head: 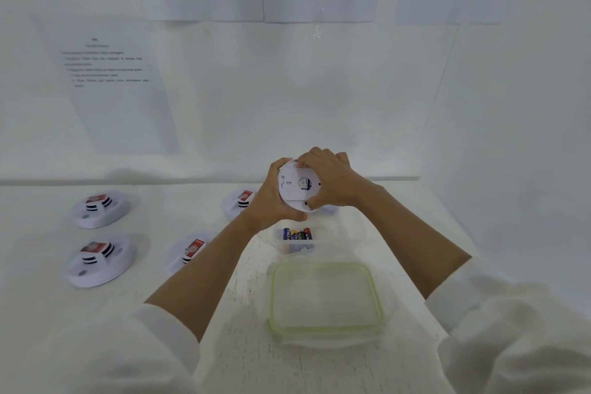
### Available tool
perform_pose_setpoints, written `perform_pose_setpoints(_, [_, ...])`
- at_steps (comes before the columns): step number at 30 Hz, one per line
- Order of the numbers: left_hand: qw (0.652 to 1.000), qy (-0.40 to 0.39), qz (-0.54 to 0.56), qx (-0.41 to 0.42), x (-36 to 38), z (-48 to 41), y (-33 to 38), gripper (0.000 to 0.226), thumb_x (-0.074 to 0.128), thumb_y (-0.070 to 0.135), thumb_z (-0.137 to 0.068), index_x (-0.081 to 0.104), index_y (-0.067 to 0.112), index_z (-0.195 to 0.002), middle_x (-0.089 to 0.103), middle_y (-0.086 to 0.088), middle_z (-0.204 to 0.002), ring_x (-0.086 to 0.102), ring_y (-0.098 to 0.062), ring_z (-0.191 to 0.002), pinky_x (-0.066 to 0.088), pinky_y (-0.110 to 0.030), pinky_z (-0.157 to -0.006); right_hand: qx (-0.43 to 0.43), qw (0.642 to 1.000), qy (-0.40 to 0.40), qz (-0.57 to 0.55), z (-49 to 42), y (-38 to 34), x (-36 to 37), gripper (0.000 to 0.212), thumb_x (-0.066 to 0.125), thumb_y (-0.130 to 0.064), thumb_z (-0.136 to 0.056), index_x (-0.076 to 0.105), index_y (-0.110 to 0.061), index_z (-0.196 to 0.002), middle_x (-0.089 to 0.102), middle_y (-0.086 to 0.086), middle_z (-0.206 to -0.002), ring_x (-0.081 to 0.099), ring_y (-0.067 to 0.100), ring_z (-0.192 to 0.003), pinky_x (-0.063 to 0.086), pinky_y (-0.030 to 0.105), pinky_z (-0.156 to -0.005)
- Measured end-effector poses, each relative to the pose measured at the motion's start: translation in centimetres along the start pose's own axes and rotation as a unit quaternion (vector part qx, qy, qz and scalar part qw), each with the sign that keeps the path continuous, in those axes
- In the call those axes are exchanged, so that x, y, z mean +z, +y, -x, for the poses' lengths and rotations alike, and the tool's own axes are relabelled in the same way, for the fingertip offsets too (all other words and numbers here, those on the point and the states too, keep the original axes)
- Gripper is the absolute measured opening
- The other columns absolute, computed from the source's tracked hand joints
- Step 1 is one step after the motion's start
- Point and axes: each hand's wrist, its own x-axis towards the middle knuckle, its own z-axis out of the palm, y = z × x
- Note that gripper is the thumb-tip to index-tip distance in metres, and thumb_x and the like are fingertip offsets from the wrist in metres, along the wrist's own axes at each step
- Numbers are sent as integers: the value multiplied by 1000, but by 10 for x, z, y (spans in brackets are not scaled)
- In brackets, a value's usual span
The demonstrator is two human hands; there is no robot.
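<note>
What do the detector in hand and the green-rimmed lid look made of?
Detector: likely moulded plastic, matt white, judging by the even colour and the crisp slots and seam on its back. Lid: probably clear plastic, slightly frosted, since the table shows through it. Its pale green rim may be a softer seal, but the view leaves that open.

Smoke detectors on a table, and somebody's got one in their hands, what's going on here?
A person holds one white smoke detector above the table, its flat back facing the camera. The left hand grips its left side; the right hand curls over its top and right edge. Below sits a clear tub of batteries, with a green-rimmed lid nearer. Four other detectors lie to the left.
</note>
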Motion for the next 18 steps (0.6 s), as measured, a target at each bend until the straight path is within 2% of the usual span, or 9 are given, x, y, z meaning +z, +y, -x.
perform_pose_setpoints(4, [1000,-6,-4,-3,-4,0,-4,101,80,-13,-57,22,21,-132,40,13,-119,46,5,-106,44,-4,-75,-32,998,-7,44,-6,-1,2,70,75,-33,-65,42,-17,-124,46,1,-118,43,18,-109,23,32,-87])
perform_pose_setpoints(9, [1000,-11,7,-11,-7,-1,-7,102,82,-11,-55,23,19,-133,41,2,-124,47,1,-107,46,-6,-76,-43,998,-27,40,-11,-3,5,71,75,-30,-65,41,-13,-124,45,3,-120,44,20,-108,30,30,-85])
perform_pose_setpoints(11, [1000,-16,20,-16,-9,-2,-7,103,83,-7,-51,23,22,-131,42,1,-123,48,-3,-106,49,-10,-76,-50,997,-37,46,-13,-3,7,72,76,-27,-65,39,-11,-125,42,5,-122,42,21,-107,35,29,-83])
perform_pose_setpoints(14, [999,-15,27,-16,-9,-3,-7,102,80,-15,-54,23,19,-132,41,-1,-124,48,-4,-105,49,-9,-74,-56,996,-35,55,-14,-3,13,76,76,-24,-64,37,-7,-127,41,8,-122,41,23,-106,41,31,-85])
perform_pose_setpoints(18, [999,-11,33,-18,-8,-4,-7,101,77,-18,-57,20,15,-135,42,5,-119,48,-1,-104,49,-10,-73,-60,996,-23,55,-16,-2,16,75,76,-22,-63,38,-6,-126,41,9,-121,40,23,-105,41,34,-85])
